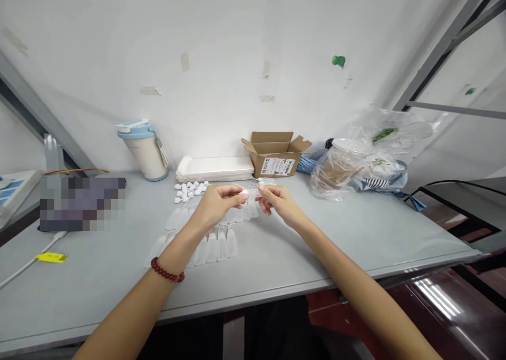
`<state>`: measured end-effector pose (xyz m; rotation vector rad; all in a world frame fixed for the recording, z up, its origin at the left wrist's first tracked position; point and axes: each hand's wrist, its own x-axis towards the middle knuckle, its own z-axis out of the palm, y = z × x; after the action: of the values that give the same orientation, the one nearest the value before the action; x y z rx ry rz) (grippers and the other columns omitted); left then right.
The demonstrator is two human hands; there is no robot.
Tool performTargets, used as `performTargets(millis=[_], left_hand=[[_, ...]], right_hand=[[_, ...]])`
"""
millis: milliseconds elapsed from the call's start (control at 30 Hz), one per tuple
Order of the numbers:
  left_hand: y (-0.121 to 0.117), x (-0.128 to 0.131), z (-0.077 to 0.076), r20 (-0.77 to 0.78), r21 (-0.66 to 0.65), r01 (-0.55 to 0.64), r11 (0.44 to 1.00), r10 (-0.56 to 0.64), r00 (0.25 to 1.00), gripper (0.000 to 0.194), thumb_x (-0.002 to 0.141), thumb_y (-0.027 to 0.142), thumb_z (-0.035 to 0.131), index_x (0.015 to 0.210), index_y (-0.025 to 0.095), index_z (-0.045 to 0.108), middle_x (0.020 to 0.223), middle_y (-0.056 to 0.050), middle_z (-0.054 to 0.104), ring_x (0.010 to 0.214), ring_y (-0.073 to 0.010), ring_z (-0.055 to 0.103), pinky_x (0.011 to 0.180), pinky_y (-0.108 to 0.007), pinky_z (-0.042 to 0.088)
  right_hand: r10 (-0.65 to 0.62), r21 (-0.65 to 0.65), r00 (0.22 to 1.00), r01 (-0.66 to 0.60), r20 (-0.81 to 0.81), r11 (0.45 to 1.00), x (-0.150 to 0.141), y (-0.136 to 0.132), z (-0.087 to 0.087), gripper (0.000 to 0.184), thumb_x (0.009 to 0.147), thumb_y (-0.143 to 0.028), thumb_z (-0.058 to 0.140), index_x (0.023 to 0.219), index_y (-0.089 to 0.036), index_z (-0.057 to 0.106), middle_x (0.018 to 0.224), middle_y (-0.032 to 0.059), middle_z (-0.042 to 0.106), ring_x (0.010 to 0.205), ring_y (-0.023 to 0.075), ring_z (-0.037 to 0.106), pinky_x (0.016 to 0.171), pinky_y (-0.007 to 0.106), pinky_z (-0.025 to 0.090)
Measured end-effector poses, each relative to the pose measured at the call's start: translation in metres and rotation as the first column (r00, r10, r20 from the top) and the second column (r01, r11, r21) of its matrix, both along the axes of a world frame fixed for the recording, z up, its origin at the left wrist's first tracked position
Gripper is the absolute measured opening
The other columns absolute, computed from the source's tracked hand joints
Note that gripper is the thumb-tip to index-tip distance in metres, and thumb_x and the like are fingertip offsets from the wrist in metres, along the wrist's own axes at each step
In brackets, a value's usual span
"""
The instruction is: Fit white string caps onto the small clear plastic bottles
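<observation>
Nearest me, the worktop (276,265) runs along in front of my lap, and a dark red beaded bracelet (168,273) circles my left wrist. Partly covered by my left forearm, a near row of translucent pouches (212,246) lies flat, side by side, thin white cords at their far ends. Off to the left, a white cable (23,269) bearing a yellow tag (51,258) leads to a dark object (83,202) that is blurred out. Beyond the near row, my left hand (213,207) pinches the white end of a small clear piece (253,192) between thumb and forefinger, while my right hand (276,199) pinches its other end; the piece sits in the gap between my hands, above the worktop. A farther row of translucent pouches (177,219) lies behind my left hand, partly hidden by it. Past that is a cluster of little white pieces (190,190), just in front of a stack of white trays (215,167). An open cardboard box (276,162) stands beside the trays, a bagged cup (342,162) to its right and a tilted-looking flask (145,152) well to its left. Green bits (339,60) dot the white wall (221,33) behind.
</observation>
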<state>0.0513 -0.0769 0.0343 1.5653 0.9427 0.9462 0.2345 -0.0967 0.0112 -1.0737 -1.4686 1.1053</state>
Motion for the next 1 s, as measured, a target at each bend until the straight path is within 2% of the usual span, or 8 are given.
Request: performTargets(millis=[167,267,400,500,633,767,867,1000], left_hand=[[0.0002,0.0013,-0.0017,-0.056,0.143,-0.036,0.989,0.045,0.997,0.025,0.069,0.037,0.070,0.083,0.016,0.071,0.087,-0.005,0.070,0.071,-0.0156,0.061,0.071,-0.029,0.052],[0.0015,0.0005,-0.0019,-0.094,0.132,-0.027,0.991,0.040,0.995,0.030,0.076,0.045,0.062,0.076,0.016,0.069,0.075,-0.004,0.069,0.067,-0.0161,0.063,0.066,-0.028,0.052],[0.0036,-0.0015,-0.0038,-0.245,0.115,0.039,0.993,-0.010,0.970,0.041,0.082,0.050,0.052,0.063,0.015,0.060,0.062,-0.003,0.064,0.055,-0.0149,0.061,0.056,-0.026,0.048],[0.0035,-0.0015,-0.0058,-0.264,0.176,0.072,0.982,-0.023,0.964,0.041,0.085,0.048,0.048,0.061,0.016,0.057,0.060,-0.002,0.062,0.053,-0.0142,0.060,0.054,-0.025,0.045],[0.0011,-0.0002,-0.0052,-0.311,0.344,0.076,0.936,0.038,0.950,0.036,0.087,0.043,0.047,0.065,0.017,0.059,0.059,-0.001,0.061,0.057,-0.0146,0.059,0.058,-0.024,0.043],[-0.0009,0.0011,-0.0050,-0.320,0.457,0.100,0.884,0.059,0.946,0.028,0.086,0.039,0.049,0.074,0.019,0.064,0.070,-0.002,0.066,0.067,-0.0163,0.060,0.065,-0.026,0.044],[-0.0024,0.0021,-0.0053,-0.304,0.460,0.092,0.883,0.060,0.951,0.023,0.084,0.038,0.053,0.079,0.019,0.065,0.079,-0.004,0.069,0.072,-0.0175,0.062,0.068,-0.027,0.046],[-0.0040,0.0025,-0.0047,-0.271,0.389,0.056,0.920,0.056,0.961,0.023,0.082,0.038,0.056,0.080,0.018,0.065,0.078,-0.003,0.069,0.072,-0.0172,0.062,0.069,-0.027,0.047]], right_hand=[[0.001,-0.021,1.000,-0.001,-0.008,1.000,-0.0006,0.0016,-0.0029,0.052,0.078,-0.063,0.053,0.055,-0.016,0.050,0.047,-0.0013,0.049,0.050,0.0107,0.050,0.047,0.023,0.036],[0.014,-0.012,1.000,-0.014,-0.012,1.000,-0.0015,0.0020,-0.0042,0.052,0.079,-0.062,0.053,0.054,-0.017,0.050,0.046,-0.0020,0.048,0.050,0.0103,0.050,0.050,0.024,0.038],[0.012,-0.029,1.000,-0.012,-0.006,1.000,-0.0018,0.0019,-0.0052,0.052,0.079,-0.062,0.053,0.056,-0.016,0.049,0.047,-0.0028,0.049,0.043,0.0080,0.046,0.048,0.024,0.037],[0.011,-0.065,1.000,-0.012,-0.019,0.998,-0.0020,0.0011,-0.0047,0.052,0.079,-0.064,0.052,0.061,-0.016,0.052,0.048,-0.0025,0.051,0.039,0.0076,0.045,0.045,0.024,0.035],[-0.005,-0.119,0.999,0.001,-0.037,0.993,-0.0026,-0.0004,-0.0021,0.054,0.078,-0.067,0.050,0.063,-0.015,0.052,0.043,-0.0029,0.049,0.037,0.0078,0.043,0.043,0.023,0.034],[-0.025,-0.143,0.999,0.018,-0.044,0.990,-0.0017,-0.0001,-0.0012,0.055,0.078,-0.067,0.050,0.059,-0.016,0.052,0.039,-0.0031,0.047,0.035,0.0083,0.043,0.041,0.023,0.034],[-0.021,-0.144,0.999,0.015,-0.039,0.989,-0.0009,0.0014,-0.0028,0.055,0.079,-0.067,0.048,0.058,-0.016,0.052,0.038,-0.0031,0.047,0.034,0.0082,0.042,0.039,0.022,0.032],[-0.002,-0.083,1.000,-0.001,-0.031,0.997,-0.0016,0.0028,-0.0052,0.053,0.081,-0.064,0.048,0.060,-0.016,0.051,0.047,-0.0025,0.050,0.038,0.0070,0.044,0.041,0.022,0.034]])
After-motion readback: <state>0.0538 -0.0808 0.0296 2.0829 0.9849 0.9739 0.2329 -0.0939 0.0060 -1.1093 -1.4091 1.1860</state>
